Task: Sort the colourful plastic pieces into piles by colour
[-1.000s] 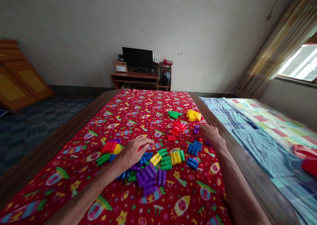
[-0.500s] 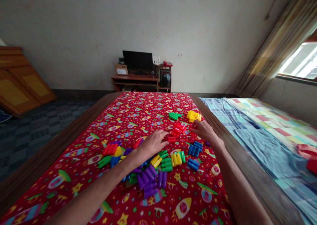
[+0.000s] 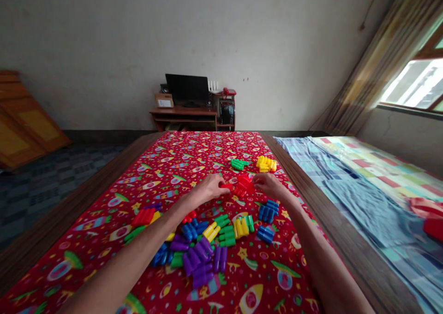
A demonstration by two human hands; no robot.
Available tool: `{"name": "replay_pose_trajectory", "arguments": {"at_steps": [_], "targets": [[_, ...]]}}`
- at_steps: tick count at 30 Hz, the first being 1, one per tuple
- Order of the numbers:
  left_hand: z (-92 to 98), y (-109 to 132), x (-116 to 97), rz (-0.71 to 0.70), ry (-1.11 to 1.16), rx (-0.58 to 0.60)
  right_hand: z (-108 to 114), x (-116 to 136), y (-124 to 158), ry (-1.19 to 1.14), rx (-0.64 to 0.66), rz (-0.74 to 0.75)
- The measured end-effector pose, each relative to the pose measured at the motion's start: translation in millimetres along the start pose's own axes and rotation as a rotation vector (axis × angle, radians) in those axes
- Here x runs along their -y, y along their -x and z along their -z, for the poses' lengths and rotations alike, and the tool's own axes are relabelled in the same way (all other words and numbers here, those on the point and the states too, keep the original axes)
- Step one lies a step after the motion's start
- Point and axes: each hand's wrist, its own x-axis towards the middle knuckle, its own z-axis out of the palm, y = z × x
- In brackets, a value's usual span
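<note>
My left hand (image 3: pixel 207 189) and my right hand (image 3: pixel 268 185) meet at a cluster of red plastic blocks (image 3: pixel 242 185) on the red rocket-print cloth (image 3: pixel 173 166). The left fingers pinch a red block at the cluster's left side. The right fingers curl against the cluster's right edge. Nearer me lies a mixed pile: purple blocks (image 3: pixel 200 258), blue blocks (image 3: pixel 268 211), yellow blocks (image 3: pixel 241 226) and green blocks (image 3: pixel 226 233). Beyond the hands sit a green group (image 3: pixel 238 164) and a yellow group (image 3: pixel 266 164).
The cloth covers a long wooden table (image 3: pixel 86 189). A bed with patchwork sheets (image 3: pixel 363 175) runs along the right side. A desk with a monitor (image 3: pixel 188 90) stands at the far wall. Wooden panels (image 3: pixel 24 120) lean at the left, a window (image 3: pixel 415 83) at the right.
My left hand left the mixed pile and moved forward and right to the red cluster. My right hand moved forward and left to the same cluster.
</note>
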Motion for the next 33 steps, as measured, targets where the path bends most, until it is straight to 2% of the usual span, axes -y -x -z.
{"name": "replay_pose_trajectory", "arguments": {"at_steps": [3,6,9,11,15,19,23,25,27,29,33], "targets": [[-3.8,-26.1,8.4,0.036,0.052,-0.044,-1.7,4.0,1.5,0.087,0.016,0.007],[-21.7,-43.1,9.6,0.030,0.075,-0.014,-6.1,9.0,2.7,0.187,-0.002,-0.028],[-35.0,-45.7,7.5,0.016,0.095,-0.002,-5.2,12.7,3.0,0.198,-0.018,-0.042],[-33.4,-40.0,7.2,0.009,0.087,-0.028,2.3,12.6,3.7,0.201,-0.050,-0.084],[-6.5,-14.0,13.0,-0.011,0.034,-0.111,32.3,-1.0,11.1,0.293,-0.085,-0.245],[26.3,31.4,28.8,-0.025,-0.059,-0.174,55.9,-24.9,30.6,0.407,0.033,-0.394],[44.9,85.4,52.6,-0.007,-0.085,-0.232,52.0,-34.6,56.6,0.530,0.260,-0.386],[49.9,107.2,65.0,0.023,-0.070,-0.236,45.5,-35.2,68.4,0.592,0.303,-0.375],[54.3,121.9,75.6,0.056,-0.048,-0.215,41.3,-37.2,76.6,0.609,0.274,-0.348],[59.5,129.8,83.3,0.096,-0.028,-0.185,40.0,-40.8,78.9,0.579,0.191,-0.335],[68.0,135.9,95.1,0.143,-0.035,-0.136,35.6,-42.2,67.2,0.526,0.006,-0.307]]}}
